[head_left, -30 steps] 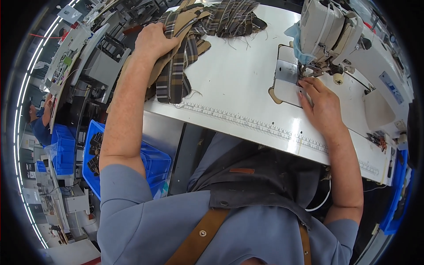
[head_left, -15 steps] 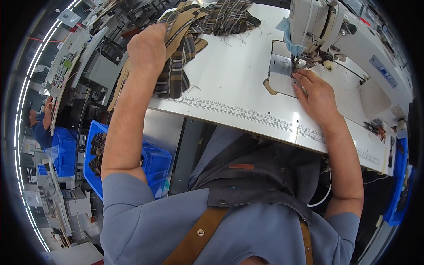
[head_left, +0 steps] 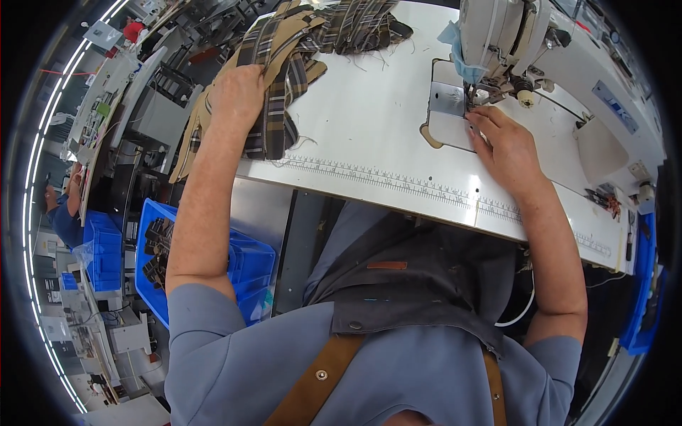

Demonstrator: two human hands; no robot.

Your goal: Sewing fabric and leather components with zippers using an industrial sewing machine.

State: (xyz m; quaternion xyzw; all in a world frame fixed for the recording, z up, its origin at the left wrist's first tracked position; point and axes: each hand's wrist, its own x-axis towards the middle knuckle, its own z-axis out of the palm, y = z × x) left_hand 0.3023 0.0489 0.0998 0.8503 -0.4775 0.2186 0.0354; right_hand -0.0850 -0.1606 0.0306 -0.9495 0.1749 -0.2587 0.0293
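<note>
My left hand grips a bundle of plaid and tan fabric pieces at the left edge of the white sewing table. More plaid cloth lies heaped at the table's far side. My right hand rests flat on the table beside the metal needle plate, fingertips close to the presser foot of the white sewing machine. I cannot see any cloth under that hand.
A ruler strip runs along the table's front edge. A blue plastic crate with dark pieces stands on the floor at my left. Another person in blue sits far left among shelves and machines.
My left hand has drawn the fabric bundle nearer along the table's left edge. My right hand stays by the needle plate, shifted only slightly.
</note>
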